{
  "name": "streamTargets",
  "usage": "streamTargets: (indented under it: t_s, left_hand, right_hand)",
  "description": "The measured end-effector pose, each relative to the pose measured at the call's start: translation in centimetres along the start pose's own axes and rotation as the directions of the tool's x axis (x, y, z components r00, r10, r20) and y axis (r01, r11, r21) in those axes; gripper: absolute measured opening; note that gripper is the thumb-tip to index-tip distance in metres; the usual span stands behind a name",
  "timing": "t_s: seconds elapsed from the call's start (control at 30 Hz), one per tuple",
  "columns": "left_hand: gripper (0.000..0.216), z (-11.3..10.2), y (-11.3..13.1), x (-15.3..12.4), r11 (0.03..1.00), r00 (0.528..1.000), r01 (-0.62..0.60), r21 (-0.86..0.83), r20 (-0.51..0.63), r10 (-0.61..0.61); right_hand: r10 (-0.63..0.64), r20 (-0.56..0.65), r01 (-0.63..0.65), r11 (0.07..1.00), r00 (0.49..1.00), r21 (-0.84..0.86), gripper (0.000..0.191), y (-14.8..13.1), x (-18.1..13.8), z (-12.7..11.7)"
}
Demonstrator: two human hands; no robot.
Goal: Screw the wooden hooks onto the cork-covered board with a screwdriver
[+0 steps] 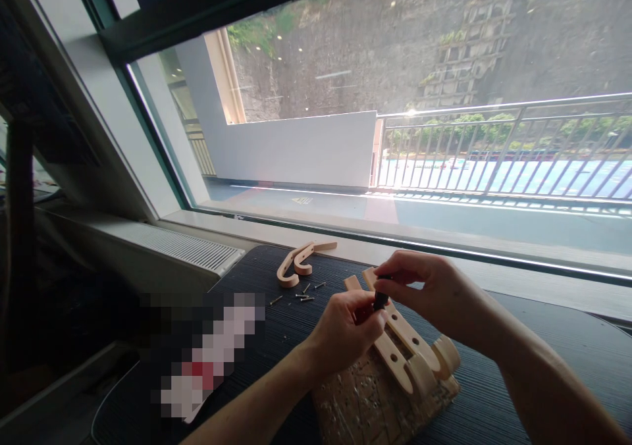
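Note:
A short black cylinder (pixel 380 296), its exact kind unclear, stands over the wooden pieces. My right hand (pixel 419 284) pinches its upper end with closed fingers. Around its lower part, the thumb and fingers of my left hand (pixel 345 330) are closed; its tip is hidden behind them. Beneath lie two pale wooden hooks side by side, a nearer one (pixel 397 368) and a farther one (pixel 417 347), with dark holes along their flat shanks. Their curled ends point toward me at the right. They rest on a scratched wooden board (pixel 365 402).
Two more wooden hooks, one (pixel 285 270) beside another (pixel 305 264), lie at the table's back edge. Several loose screws (pixel 303 295) are scattered before them. A blurred pale strip (pixel 217 353) lies left on the dark table (pixel 557 366). Behind stands a large window (pixel 419 234); a radiator (pixel 187 251) is at left.

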State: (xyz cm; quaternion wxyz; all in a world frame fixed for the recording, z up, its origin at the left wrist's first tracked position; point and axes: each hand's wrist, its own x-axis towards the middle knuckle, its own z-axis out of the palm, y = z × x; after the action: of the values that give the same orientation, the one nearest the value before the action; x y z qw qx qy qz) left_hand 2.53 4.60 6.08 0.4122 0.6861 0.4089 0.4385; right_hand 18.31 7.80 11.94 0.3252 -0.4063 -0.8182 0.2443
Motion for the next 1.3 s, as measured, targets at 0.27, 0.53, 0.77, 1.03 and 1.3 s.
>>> streamTargets:
  t_s: [0.27, 0.53, 0.77, 1.03, 1.3]
  left_hand:
    - [0.017, -0.1, 0.2, -0.1, 1.0, 1.0, 0.003, -0.011, 0.001, -0.003]
    - [0.019, 0.1, -0.2, -0.1, 0.999, 1.0, 0.023, -0.034, -0.021, -0.023]
    - [0.017, 0.0, 0.2, -0.1, 0.999, 1.0, 0.017, -0.03, -0.004, -0.017]
    - [0.016, -0.1, 0.1, -0.1, 1.0, 1.0, 0.014, -0.017, 0.001, -0.014]
    - [0.016, 0.1, -0.2, -0.2, 1.0, 1.0, 0.024, -0.003, 0.006, -0.024]
  right_hand:
    - [-0.052, 0.026, 0.052, 0.999, 0.998, 0.007, 0.02, -0.5, -0.1, -0.4]
    - [-0.04, 0.086, 0.024, 0.984, 0.996, 0.175, 0.021, 0.0, 0.0, -0.6]
    - [0.005, 0.04, -0.009, 0.995, 0.999, 0.101, 0.014, -0.4, 0.1, -0.1]
    - [-0.056, 0.057, 0.051, 0.995, 0.997, 0.081, 0.019, -0.6, -0.3, -0.7]
    - [-0.014, 0.067, 0.004, 0.988, 0.998, 0.153, 0.014, -0.5, -0.3, -0.9]
